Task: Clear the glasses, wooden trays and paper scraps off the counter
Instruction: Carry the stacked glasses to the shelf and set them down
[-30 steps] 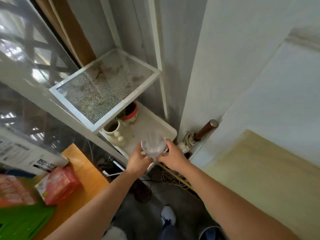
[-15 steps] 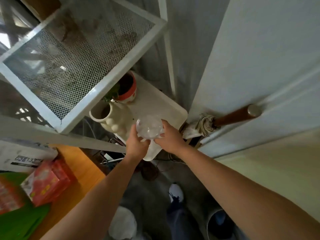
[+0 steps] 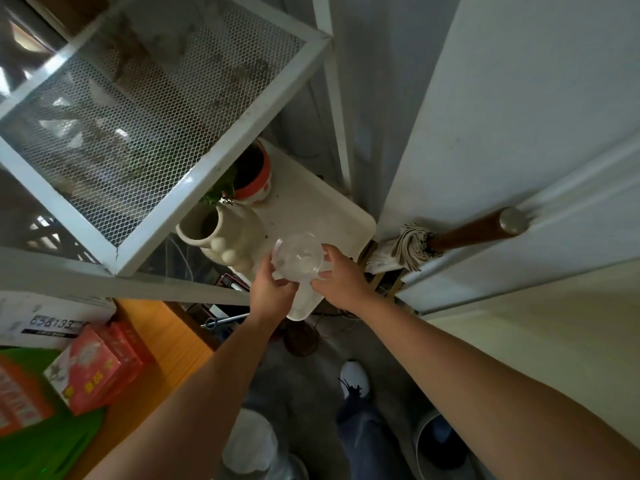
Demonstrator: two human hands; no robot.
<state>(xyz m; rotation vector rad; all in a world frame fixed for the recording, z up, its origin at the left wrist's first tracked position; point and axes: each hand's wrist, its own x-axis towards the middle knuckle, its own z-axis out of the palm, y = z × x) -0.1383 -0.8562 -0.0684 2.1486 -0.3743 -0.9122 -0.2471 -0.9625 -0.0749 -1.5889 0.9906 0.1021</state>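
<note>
Both bare forearms extend forward, the left from the lower left of the view and the right from the lower right, and converge at centre. The left hand (image 3: 273,292) shows its back to the camera, with fingers curled round the near-left side of a clear glass (image 3: 298,256). The right hand (image 3: 341,284), also back-up, curls thumb and fingers against the right side of the same glass. The wrists are roughly straight, and the hands lie close together.

head: worn on head | faces forward, steeply down | close above white tray (image 3: 311,209) | only view
</note>
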